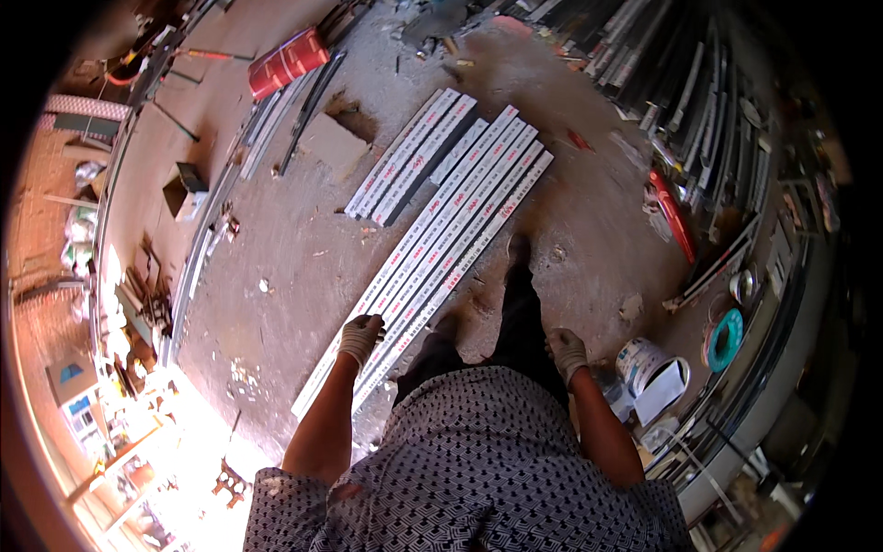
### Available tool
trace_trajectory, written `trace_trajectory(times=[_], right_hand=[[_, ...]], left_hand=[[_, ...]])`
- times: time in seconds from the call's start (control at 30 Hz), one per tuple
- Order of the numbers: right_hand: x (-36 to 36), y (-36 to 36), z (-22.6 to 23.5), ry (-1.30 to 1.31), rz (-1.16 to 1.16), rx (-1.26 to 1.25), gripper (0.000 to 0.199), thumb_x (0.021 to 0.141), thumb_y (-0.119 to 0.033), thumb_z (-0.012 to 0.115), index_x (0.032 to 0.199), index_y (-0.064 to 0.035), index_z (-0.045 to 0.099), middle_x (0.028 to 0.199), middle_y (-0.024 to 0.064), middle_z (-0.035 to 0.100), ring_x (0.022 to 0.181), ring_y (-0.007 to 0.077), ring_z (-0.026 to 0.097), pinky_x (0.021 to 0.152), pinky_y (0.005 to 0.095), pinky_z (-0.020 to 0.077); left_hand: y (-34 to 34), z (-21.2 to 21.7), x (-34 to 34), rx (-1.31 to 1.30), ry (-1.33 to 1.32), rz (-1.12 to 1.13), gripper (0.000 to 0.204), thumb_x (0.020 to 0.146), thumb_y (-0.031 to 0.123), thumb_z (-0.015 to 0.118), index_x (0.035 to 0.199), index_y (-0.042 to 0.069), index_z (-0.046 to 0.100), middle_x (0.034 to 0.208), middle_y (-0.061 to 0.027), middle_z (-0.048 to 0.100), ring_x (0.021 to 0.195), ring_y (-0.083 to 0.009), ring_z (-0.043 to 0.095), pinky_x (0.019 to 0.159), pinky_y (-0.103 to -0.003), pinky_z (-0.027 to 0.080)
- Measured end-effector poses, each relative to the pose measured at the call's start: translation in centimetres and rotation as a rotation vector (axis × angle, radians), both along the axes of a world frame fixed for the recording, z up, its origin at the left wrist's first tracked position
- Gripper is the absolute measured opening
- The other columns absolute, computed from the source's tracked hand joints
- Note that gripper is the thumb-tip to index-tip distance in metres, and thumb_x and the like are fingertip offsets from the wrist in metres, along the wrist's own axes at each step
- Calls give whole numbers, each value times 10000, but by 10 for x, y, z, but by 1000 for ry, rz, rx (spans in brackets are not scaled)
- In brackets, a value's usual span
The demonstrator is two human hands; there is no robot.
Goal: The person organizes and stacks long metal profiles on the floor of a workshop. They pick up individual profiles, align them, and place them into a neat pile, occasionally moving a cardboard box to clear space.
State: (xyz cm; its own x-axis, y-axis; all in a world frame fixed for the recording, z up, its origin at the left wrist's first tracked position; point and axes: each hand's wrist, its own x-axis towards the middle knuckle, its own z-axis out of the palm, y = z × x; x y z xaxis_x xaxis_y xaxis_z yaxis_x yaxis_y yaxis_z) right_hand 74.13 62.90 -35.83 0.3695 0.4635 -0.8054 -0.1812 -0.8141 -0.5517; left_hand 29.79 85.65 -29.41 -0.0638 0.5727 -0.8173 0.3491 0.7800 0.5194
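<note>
My left hand, in a pale work glove, hangs over the near end of the long profiles with its fingers curled closed. Whether anything is in it is hidden. My right hand, gloved too, is beside my right thigh; its fingers are mostly turned out of sight. On the floor several long white-faced bars with dark sides and printed film lie side by side, slanting from near left to far right. A shorter group of the same bars lies against their far left side. My feet stand just right of the long bars.
Dark profiles are heaped at the far right, with a red tube-like pack before them. A white bucket and a teal coil stand at the right. A red roll and a cardboard piece lie at the far left.
</note>
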Motion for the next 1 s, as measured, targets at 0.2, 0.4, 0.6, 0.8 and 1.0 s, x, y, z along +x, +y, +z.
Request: trace_trajectory(times=[0.2,0.4,0.6,0.8,1.0], right_hand=[[73,118,-20,-287,550,-98,386,997,-361,629,1229,-60,697,1113,158,756,1037,285,722,936,381,549],[113,182,-38,-328,771,-207,379,969,-351,613,1195,-60,700,1117,204,730,1070,410,689,933,462,552],[100,150,-109,-516,942,-105,474,914,-309,652,1261,14,632,1253,284,641,1196,442,603,1036,505,499],[45,151,-133,-663,1026,-204,559,894,-288,676,1353,13,566,1347,262,569,1219,420,584,1067,487,488],[26,181,-133,-731,1032,-255,520,891,-246,674,1345,-19,558,1363,252,558,1258,422,566,1062,516,484]], left_hand=[[9,-15,64,-45,136,32,403,950,330,668,1043,-58,721,847,-128,746,738,-193,691,718,-325,561],[86,-49,133,-4,272,-184,428,951,359,670,1090,-42,728,912,-125,756,834,-181,701,796,-323,556],[178,-139,138,77,366,-309,449,950,377,668,1130,-31,727,982,-170,771,934,-225,728,876,-356,566],[242,-279,90,-41,556,-511,568,932,483,648,1337,84,640,1286,-236,691,1198,-391,664,1037,-461,517],[298,-401,72,203,794,-805,614,891,449,754,1334,64,573,1367,-213,604,1281,-390,588,1053,-503,498]])
